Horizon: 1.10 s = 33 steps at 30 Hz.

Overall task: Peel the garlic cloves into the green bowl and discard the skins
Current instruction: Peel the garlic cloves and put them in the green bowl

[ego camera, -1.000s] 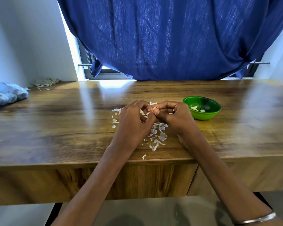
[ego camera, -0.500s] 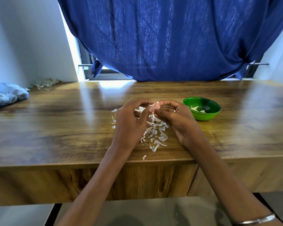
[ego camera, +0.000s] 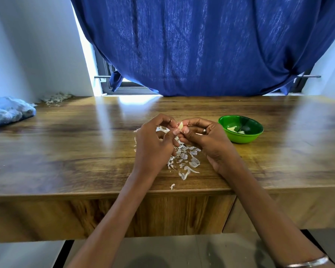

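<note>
While pinching one garlic clove (ego camera: 180,126) between curled fingertips, left hand (ego camera: 153,146) and right hand (ego camera: 207,141) meeting above the wooden surface (ego camera: 66,151). Below them, scattered skins (ego camera: 184,161); just right, green bowl (ego camera: 240,129) holding peeled pieces; far left, blue bag (ego camera: 8,113).

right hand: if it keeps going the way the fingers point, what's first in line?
The right hand points left, pinching the garlic clove. Straight on, it meets the left hand at once; their fingertips already touch around the clove.

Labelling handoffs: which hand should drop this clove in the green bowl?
Right. The right hand pinches the clove with the left hand, and the green bowl sits just beyond it.
</note>
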### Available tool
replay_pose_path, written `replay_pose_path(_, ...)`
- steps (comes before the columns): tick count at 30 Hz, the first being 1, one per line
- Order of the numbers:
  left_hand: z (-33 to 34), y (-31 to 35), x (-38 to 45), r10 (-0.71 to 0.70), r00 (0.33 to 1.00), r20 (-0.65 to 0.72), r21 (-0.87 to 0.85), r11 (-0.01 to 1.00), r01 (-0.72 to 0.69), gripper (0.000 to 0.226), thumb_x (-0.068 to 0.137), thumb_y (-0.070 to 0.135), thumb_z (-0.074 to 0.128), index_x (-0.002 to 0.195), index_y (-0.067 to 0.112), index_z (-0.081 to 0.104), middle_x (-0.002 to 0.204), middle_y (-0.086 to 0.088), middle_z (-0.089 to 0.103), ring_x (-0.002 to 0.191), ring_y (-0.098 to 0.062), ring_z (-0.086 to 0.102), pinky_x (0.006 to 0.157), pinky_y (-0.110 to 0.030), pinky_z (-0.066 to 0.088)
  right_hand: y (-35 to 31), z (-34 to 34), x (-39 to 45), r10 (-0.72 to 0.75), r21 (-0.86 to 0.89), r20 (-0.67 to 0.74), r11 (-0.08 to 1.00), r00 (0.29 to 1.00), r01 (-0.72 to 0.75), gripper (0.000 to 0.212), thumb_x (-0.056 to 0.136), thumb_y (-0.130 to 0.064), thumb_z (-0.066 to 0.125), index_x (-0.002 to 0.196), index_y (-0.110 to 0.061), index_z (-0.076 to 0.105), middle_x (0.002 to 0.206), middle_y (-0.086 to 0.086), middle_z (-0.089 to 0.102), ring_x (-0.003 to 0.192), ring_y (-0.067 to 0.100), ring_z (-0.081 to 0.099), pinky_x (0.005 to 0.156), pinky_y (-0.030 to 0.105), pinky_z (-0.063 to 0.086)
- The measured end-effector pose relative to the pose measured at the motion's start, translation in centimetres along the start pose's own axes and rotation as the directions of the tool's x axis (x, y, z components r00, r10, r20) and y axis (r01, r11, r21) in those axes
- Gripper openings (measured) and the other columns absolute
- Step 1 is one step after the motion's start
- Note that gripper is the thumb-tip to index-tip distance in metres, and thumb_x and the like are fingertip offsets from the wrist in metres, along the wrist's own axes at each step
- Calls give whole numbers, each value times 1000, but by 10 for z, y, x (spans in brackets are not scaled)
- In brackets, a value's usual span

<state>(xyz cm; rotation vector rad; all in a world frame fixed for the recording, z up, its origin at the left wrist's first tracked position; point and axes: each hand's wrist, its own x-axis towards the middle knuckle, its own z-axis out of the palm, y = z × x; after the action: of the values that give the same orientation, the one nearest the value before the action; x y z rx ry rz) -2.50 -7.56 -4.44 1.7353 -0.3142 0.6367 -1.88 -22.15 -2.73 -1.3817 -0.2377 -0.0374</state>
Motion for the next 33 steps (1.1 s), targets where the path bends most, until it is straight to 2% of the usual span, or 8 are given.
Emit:
replay_pose_path(4,0,1,1,0,1000,24,-4,1000,0,11,91,8,73,90,14,64,89,1,67,58,-16,70,41,-32,54,2,1,2,-11,-39,-8,999,1000,10,14,86,3,72,99,-3,71,89,12,76,77,15,74,69,19,59)
replay_pose_path(7,-1,0,2,7,999,38,0,1000,-7,19,92,5,71,85,19,62,87,2,65,59,-16,70,41,-31,54,3,2,2,-39,-89,5,995,999,39,14,85,2,73,99,1,71,90,12,76,77,14,73,71,20,59)
replay_pose_path(11,-1,-1,2,17,999,28,-3,1000,-17,26,93,-1,67,83,23,62,85,4,64,56,-16,68,42,-34,55,5,3,2,-58,-84,20,995,998,59,9,87,4,71,93,-2,71,85,9,75,74,13,73,72,20,59)
replay_pose_path(18,-2,-1,3,-3,1000,29,-45,999,4,23,92,0,69,84,19,63,84,8,66,56,-15,68,43,-34,55,5,2,2,-89,-103,30,991,996,91,11,88,5,69,89,-6,70,84,3,72,73,12,72,73,21,58)
replay_pose_path(24,-2,-1,4,-16,1000,-15,-100,995,15,17,90,-1,72,83,13,66,80,-2,68,54,-19,68,41,-31,53,6,1,3,-111,-97,35,989,993,114,13,87,7,70,88,-6,69,84,0,72,74,11,73,72,21,58)
replay_pose_path(29,-1,-3,4,-43,999,26,-105,993,45,15,92,0,71,85,12,66,80,2,68,52,-16,65,40,-28,51,6,1,2,-131,-123,38,983,991,134,12,87,8,70,87,-4,69,85,3,71,72,10,72,70,21,58)
replay_pose_path(33,0,-6,5,-36,998,58,-58,998,40,24,94,-2,66,83,19,63,83,2,66,54,-14,66,41,-28,51,6,0,2,-134,-152,40,979,990,139,13,87,7,69,86,-5,69,90,8,71,72,10,72,71,21,58)
